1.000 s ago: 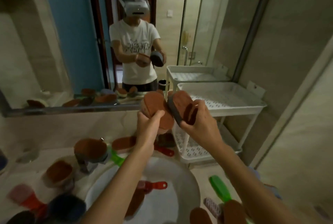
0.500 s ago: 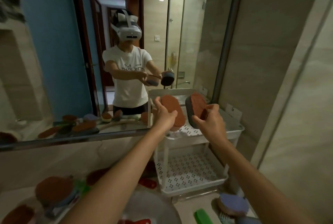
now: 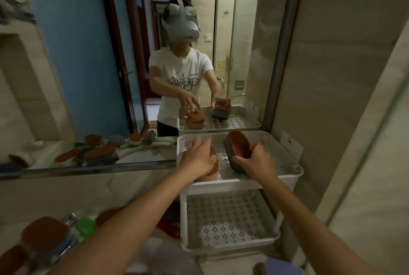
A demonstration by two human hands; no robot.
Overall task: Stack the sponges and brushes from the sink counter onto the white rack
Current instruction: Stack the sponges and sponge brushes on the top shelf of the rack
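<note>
A white two-tier rack stands against the wall at the right end of the sink counter. On its top shelf, near the left edge, lies a brown sponge brush. My left hand hovers over it with fingers spread, and I cannot tell whether it touches. My right hand grips a grey-backed brown sponge, tilted on its edge with its lower end on the top shelf.
The rack's lower shelf holds nothing. Several brown sponges and a green-handled brush lie on the counter at lower left. A blue brush sits at the bottom right. A mirror covers the wall behind.
Both hands have come down from in front of the rack onto its top shelf. The left hand has let go of its brown brush; the right sponge now rests on the shelf.
</note>
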